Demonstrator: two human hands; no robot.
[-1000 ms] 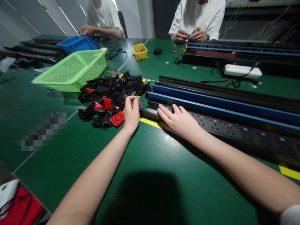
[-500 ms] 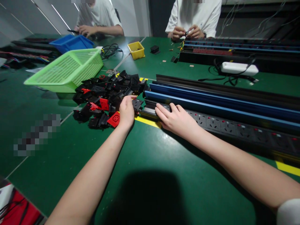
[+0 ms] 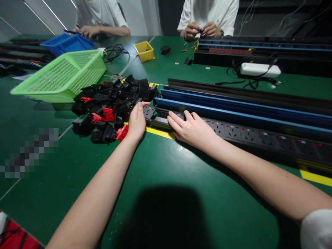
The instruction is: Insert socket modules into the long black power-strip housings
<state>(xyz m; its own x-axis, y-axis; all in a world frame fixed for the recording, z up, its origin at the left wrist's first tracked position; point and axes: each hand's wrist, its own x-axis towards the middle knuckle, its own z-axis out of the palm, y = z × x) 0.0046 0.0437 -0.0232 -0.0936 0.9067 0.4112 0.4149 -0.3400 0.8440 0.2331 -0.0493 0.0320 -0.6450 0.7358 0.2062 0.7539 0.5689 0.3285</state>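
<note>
A square black plastic socket is pinched by the left hand's fingers. A long black socket strip is touched by the right hand, fingers spread.

The long black plastic socket strip runs out of the right edge, as do the glossy blue metal rails behind it. The person's bare right hand covers part of the strip. At its left end, the bare left hand hides part of the square black plastic socket module it holds. Beyond the strip, the small yellow plastic box perhaps holds loose pieces, too small to tell. Well left of the strip, a dark oblong shape is pixelated.
</note>
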